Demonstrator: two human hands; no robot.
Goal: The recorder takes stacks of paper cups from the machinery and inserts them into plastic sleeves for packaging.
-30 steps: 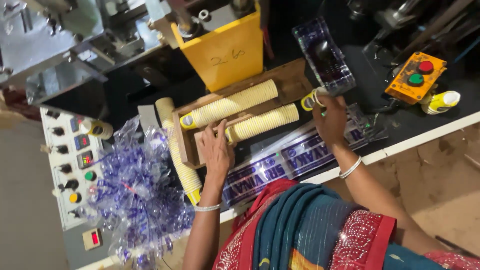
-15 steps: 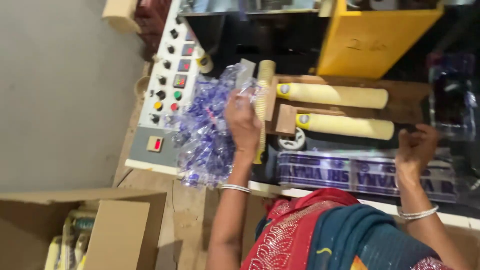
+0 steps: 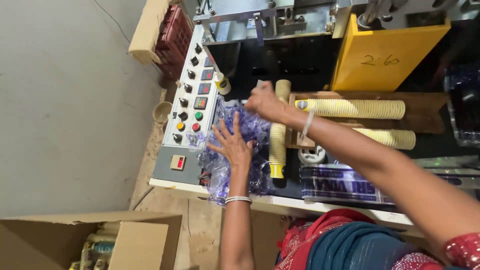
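Fingers [image 3: 220,134] of the left hand [image 3: 234,147] are spreading open, pressing flat on the pile of clear blue-printed wrappers [image 3: 235,165] on the tabletop [image 3: 280,204]. Right hand [image 3: 264,101] is pinching one wrapper above the pile. Cup stack [image 3: 278,142] is lying unwrapped beside it; bagging looks barely started.

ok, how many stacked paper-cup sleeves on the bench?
3: one upright stack beside the plastic wrap, two lying in the wooden tray. Others may be hidden by the arm.
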